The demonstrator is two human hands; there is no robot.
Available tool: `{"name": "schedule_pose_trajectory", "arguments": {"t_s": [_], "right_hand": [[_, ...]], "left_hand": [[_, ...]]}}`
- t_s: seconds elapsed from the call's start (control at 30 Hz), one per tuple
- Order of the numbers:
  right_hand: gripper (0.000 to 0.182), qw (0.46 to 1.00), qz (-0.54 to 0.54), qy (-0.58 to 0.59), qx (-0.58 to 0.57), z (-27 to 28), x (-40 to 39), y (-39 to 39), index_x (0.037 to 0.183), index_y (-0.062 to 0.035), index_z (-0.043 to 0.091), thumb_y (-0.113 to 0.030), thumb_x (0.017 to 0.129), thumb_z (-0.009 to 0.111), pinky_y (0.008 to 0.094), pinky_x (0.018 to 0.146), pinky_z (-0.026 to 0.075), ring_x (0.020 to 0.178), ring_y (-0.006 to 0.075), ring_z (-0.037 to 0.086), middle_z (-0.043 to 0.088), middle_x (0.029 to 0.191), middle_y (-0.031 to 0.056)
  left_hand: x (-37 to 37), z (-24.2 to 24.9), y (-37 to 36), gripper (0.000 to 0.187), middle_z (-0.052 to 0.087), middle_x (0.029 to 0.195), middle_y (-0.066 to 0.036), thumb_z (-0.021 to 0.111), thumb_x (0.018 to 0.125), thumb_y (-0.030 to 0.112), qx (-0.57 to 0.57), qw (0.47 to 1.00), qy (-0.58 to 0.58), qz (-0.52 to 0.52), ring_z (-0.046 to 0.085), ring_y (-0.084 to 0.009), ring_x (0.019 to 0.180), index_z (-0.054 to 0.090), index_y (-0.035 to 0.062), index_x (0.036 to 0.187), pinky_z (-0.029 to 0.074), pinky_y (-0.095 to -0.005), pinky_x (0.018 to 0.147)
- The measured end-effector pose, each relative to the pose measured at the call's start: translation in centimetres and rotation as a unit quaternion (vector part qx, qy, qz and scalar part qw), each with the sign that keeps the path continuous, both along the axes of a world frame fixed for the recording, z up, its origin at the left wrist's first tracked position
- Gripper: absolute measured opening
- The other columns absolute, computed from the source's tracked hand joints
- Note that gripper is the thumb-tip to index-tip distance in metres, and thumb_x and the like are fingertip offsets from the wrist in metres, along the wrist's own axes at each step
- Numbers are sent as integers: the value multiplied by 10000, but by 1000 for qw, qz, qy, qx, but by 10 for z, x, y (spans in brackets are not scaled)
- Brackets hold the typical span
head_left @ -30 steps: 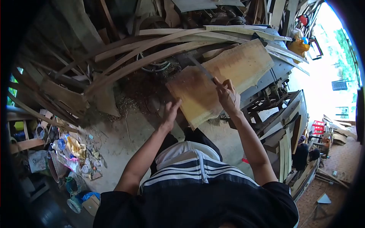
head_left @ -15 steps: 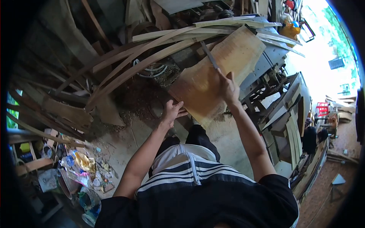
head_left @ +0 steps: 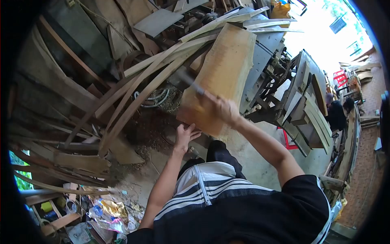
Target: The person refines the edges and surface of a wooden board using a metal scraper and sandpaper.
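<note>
A long wooden slab [head_left: 231, 57] with a wavy natural edge lies slanting away from me, its near end over my feet. My left hand [head_left: 185, 137] is at the near left corner, thumb at the edge and fingers just below, gripping it. In my right hand [head_left: 226, 110], fingers wrapped round its brownish handle, is a long, narrow, flat-bladed tool [head_left: 194, 86]. Motion blurs the blade, which points up and left across the slab's left edge; its exact kind cannot be made out.
Curved wooden strips [head_left: 162, 87] cross left of the slab. A grey metal machine table [head_left: 262, 51] supports its right side. More boards [head_left: 310, 118] lean at the right, near a red stool [head_left: 287, 139]. Plastic bags and litter [head_left: 111, 209] lie at the lower left.
My right hand has drawn the tool down and left, nearer to me. My left hand stays at the slab's near corner. The whole view has turned a little.
</note>
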State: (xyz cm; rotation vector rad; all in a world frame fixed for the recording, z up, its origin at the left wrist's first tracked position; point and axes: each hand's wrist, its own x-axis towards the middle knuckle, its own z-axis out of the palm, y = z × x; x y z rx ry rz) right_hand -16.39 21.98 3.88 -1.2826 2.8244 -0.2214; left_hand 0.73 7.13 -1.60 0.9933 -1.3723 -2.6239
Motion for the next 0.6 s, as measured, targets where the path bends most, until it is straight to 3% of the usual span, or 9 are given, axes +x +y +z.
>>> {"name": "schedule_pose_trajectory", "arguments": {"t_s": [0.07, 0.17, 0.2, 0.3, 0.33, 0.43, 0.5, 0.57, 0.6], "right_hand": [[607, 992, 115, 41, 25, -6, 14, 12, 1480, -287, 405, -133, 905, 525, 400, 596, 589, 756, 295, 714, 647, 1033, 145], [586, 988, 53, 144, -33, -9, -39, 19, 1471, -252, 425, -127, 906, 516, 383, 545, 577, 741, 253, 721, 677, 1002, 111], [615, 997, -62, 50, 17, 7, -85, 10, 1490, -223, 390, -131, 897, 528, 355, 501, 560, 685, 196, 710, 703, 885, 58], [655, 971, -27, 221, 83, -22, -55, 4, 1515, -211, 349, -105, 888, 501, 365, 498, 552, 669, 232, 703, 670, 727, 57], [685, 995, 70, 59, 29, -43, -49, 17, 1540, -259, 303, -110, 896, 483, 368, 535, 565, 735, 242, 718, 679, 809, 90], [653, 978, 77, 108, 163, 15, -24, 16, 1525, -316, 327, -115, 921, 468, 378, 606, 588, 809, 232, 724, 671, 1062, 161], [561, 989, 20, 129, -67, -28, -79, 22, 1477, -291, 422, -127, 941, 447, 411, 590, 585, 744, 275, 721, 693, 955, 179], [584, 995, -55, 65, -43, 1, -107, 9, 1476, -219, 426, -113, 906, 501, 384, 448, 541, 565, 238, 687, 660, 638, 126], [589, 995, -75, 60, -40, -3, -105, 4, 1481, -219, 422, -112, 907, 499, 395, 449, 539, 564, 244, 685, 666, 656, 132]], "left_hand": [[0, -2, -2, 274, 629, 1098, -145, 593, 981, 148, 3, 1000, -9, -14, 689, -290, 964, 485, -30, 1159, 613, -384, 811], [2, 5, -4, 255, 646, 1074, -136, 594, 983, 158, -8, 1000, 9, -28, 690, -276, 960, 508, -18, 1146, 605, -386, 828], [0, 5, -2, 255, 646, 1074, -136, 594, 983, 158, -10, 999, 9, -39, 690, -276, 960, 508, -18, 1146, 605, -386, 828], [1, 3, -8, 249, 656, 1059, -132, 595, 982, 162, 3, 999, 15, -46, 691, -256, 954, 530, -12, 1147, 602, -376, 829], [1, 1, -9, 259, 654, 1067, -134, 596, 981, 156, 1, 999, 3, -49, 691, -258, 946, 520, -13, 1163, 605, -373, 824], [1, 4, -7, 284, 663, 1063, -161, 608, 971, 142, -5, 1000, 5, -27, 699, -286, 941, 502, -47, 1154, 610, -377, 806], [4, 1, -9, 280, 660, 1077, -158, 604, 974, 145, 2, 999, 4, -37, 700, -287, 937, 502, -42, 1155, 608, -384, 811], [1, 7, -10, 282, 629, 1141, -151, 595, 977, 142, -9, 999, 6, -47, 692, -289, 975, 498, -17, 1190, 604, -396, 838], [2, 8, -10, 282, 629, 1141, -151, 595, 977, 142, -13, 999, 6, -49, 692, -289, 975, 498, -17, 1190, 604, -396, 838]]}}
